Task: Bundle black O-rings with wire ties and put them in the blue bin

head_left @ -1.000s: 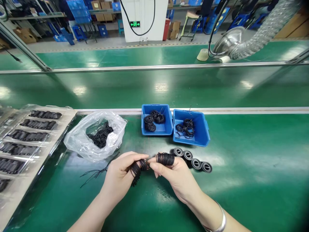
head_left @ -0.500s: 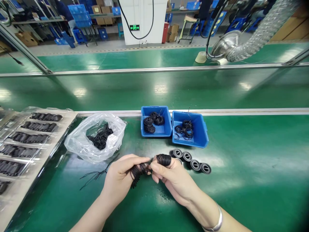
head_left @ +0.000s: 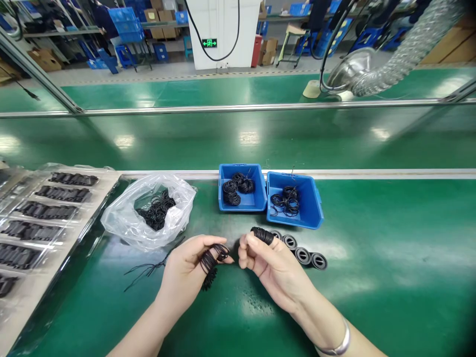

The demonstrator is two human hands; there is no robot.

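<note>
A bunch of thin black rubber rings (head_left: 208,265) hangs in my left hand (head_left: 183,272), curled round it with thumb and forefinger close together. On the forefinger of my right hand (head_left: 278,270) sits a tight stack of similar black rings (head_left: 262,235). The right thumb presses toward the fingertips; whether a single ring is pinched there I cannot make out. A small gap separates the two hands above the green tabletop (head_left: 238,327). Just beyond the right hand stand several round black parts (head_left: 303,256) with slotted ends, partly hidden by it.
A clear plastic bag (head_left: 124,218) of black rings lies open at left, with loose black strands (head_left: 148,267) before it. Two blue bins, left (head_left: 242,206) and right (head_left: 293,221), hold ring bundles. Trays of black parts (head_left: 48,210) line the left edge. A metal duct (head_left: 401,64) hangs upper right.
My hands have drawn apart from where they met. The right hand has shifted slightly right, its rings still round the forefinger; the left keeps its bunch.
</note>
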